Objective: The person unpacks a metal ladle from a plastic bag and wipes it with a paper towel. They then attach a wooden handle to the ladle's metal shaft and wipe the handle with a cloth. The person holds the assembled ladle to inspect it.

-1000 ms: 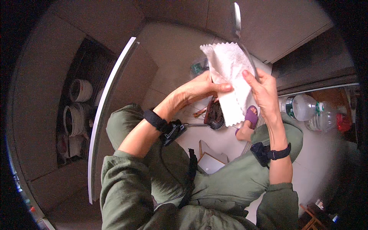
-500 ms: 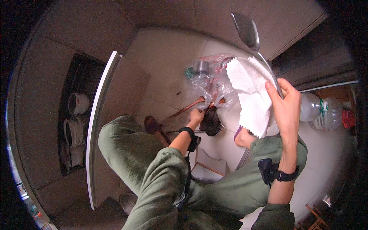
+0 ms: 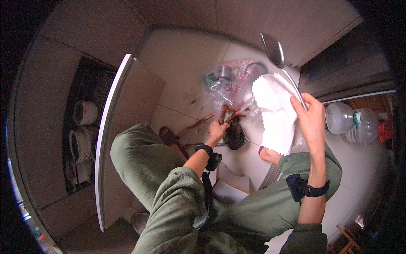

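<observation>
My right hand (image 3: 311, 113) is closed round the handle of a metal wok spatula (image 3: 274, 54), its blade pointing up and to the left. From the same hand hangs a white cloth (image 3: 277, 114) with a zigzag edge. Low over the floor, my left hand (image 3: 218, 130) is closed on a reddish-brown wooden handle (image 3: 222, 115); what it belongs to is unclear. Just right of that hand stands a dark round container (image 3: 234, 139) with something brown in it. More wooden sticks or handles (image 3: 202, 120) lie close by, partly under clear plastic.
A crumpled clear plastic bag (image 3: 230, 82) with jars or cans in it lies on the tiled floor beyond my left hand. An open cabinet door or drawer front (image 3: 112, 139) stands at left, by stacked white bowls (image 3: 84, 144). Large plastic bottles (image 3: 340, 118) stand at right.
My right hand has lowered the spatula and cloth a little. My left hand has shifted slightly, and a wooden handle now shows upright above its fingers.
</observation>
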Demonstrator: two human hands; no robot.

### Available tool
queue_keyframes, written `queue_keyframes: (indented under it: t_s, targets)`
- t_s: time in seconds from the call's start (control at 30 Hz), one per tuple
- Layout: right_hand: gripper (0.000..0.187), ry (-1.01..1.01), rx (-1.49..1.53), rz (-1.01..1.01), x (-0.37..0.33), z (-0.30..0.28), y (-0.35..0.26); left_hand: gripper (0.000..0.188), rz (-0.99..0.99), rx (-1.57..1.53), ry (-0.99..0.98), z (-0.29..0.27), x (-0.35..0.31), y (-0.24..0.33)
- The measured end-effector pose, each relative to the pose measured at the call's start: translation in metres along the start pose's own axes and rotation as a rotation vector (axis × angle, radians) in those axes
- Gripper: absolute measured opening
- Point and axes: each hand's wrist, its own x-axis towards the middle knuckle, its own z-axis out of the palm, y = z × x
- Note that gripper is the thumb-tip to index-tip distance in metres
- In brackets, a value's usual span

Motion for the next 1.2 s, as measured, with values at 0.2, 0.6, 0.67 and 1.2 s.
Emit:
queue_keyframes:
  t_s: [0.2,0.6,0.67,1.2]
  targets:
    - [0.024,-0.068,-0.027,0.025,-0.003,0.019,0.001,0.042,0.033,0.170,-0.098,0.010,-0.023,0.003]
    - [0.029,-0.150,0.096,0.171,0.022,0.066,0.043,0.040,0.326,0.061,-0.437,-0.102,-0.065,0.137]
    - [0.029,-0.209,0.281,0.285,0.024,0.069,0.046,0.039,0.284,0.059,-0.491,-0.133,-0.069,0.159]
    - [0.052,-0.105,-0.146,0.294,0.066,0.149,0.100,0.025,0.490,-0.625,-0.185,-0.308,-0.097,0.220]
